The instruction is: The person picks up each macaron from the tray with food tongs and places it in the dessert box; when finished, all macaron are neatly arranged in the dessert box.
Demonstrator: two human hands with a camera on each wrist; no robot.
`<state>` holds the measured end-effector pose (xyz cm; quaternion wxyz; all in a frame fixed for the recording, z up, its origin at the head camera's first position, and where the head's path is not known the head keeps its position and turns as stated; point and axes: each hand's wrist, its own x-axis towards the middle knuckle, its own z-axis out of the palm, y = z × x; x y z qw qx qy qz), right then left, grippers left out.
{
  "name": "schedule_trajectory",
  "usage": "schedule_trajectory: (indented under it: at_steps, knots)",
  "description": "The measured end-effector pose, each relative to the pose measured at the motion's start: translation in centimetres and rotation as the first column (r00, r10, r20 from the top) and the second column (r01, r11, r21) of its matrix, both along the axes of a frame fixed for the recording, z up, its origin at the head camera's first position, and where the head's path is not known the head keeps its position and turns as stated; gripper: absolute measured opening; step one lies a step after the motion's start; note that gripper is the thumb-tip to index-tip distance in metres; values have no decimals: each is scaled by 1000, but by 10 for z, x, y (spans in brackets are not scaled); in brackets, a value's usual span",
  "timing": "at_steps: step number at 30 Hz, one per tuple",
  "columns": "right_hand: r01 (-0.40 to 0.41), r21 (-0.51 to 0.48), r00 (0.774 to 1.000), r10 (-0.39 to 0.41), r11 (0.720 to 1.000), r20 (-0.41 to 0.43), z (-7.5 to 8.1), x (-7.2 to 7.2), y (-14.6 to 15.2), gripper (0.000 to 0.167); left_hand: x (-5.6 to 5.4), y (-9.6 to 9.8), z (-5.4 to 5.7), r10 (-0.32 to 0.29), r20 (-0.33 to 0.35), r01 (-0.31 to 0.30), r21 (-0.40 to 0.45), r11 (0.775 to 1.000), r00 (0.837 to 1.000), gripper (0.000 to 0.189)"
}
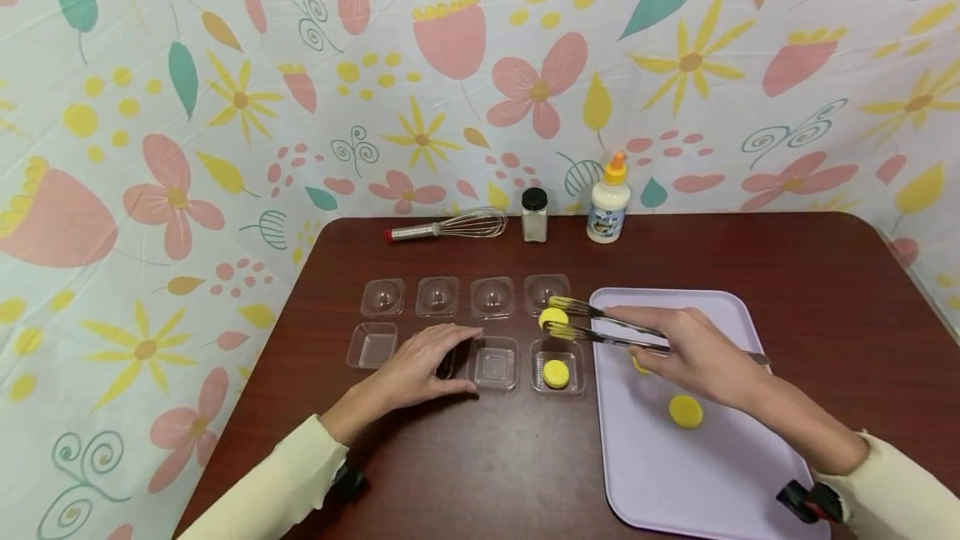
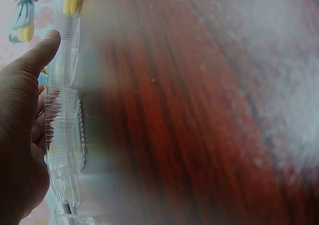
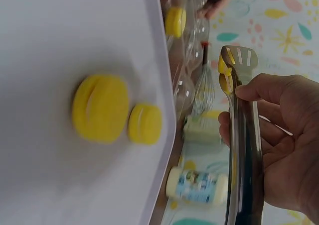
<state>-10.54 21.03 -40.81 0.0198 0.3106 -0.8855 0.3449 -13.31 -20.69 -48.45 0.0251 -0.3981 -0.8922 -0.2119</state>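
Note:
My right hand point(image 1: 701, 352) grips metal tongs point(image 1: 618, 342), their slotted tips around a yellow macaron point(image 1: 553, 318) over the right end of the clear plastic boxes. Below it, another yellow macaron point(image 1: 556, 373) sits in the rightmost box point(image 1: 577, 387). On the lilac tray point(image 1: 675, 482) lie a macaron point(image 1: 686, 412) and one partly hidden behind the right hand; both show in the right wrist view, the larger macaron point(image 3: 100, 108) nearer the camera. My left hand point(image 1: 420, 367) spreads thumb and fingers at the left side of an empty box point(image 1: 495, 363), fingertips right at its rim, covering the box beside it.
Several domed clear lids point(image 1: 437, 297) stand in a row behind the boxes. Along the back edge of the brown table point(image 1: 450, 473) are a whisk point(image 1: 457, 227), a black-capped jar point(image 1: 534, 215) and a white bottle with an orange tip point(image 1: 608, 202). A floral cloth point(image 1: 300, 107) hangs behind.

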Motion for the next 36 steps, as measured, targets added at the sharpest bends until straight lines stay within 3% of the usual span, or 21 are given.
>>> schedule_trajectory:
  at_steps: [4,17,26,36]
  knots:
    - [-33,5,999,33,999,42,-1,-2,-18,61,0,1,1,5,7,-5,-7,1000,1000,84]
    - [-154,32,987,152,987,59,-12,-3,-60,53,0,1,1,10,-4,-10,-25,1000,1000,85]
    - [-163,80,987,162,983,18,-18,-3,-77,53,0,1,1,8,-7,-8,-20,1000,1000,84]
    - [-176,89,984,172,980,50,-21,-1,-84,51,1,1,1,12,6,-12,-14,1000,1000,84]
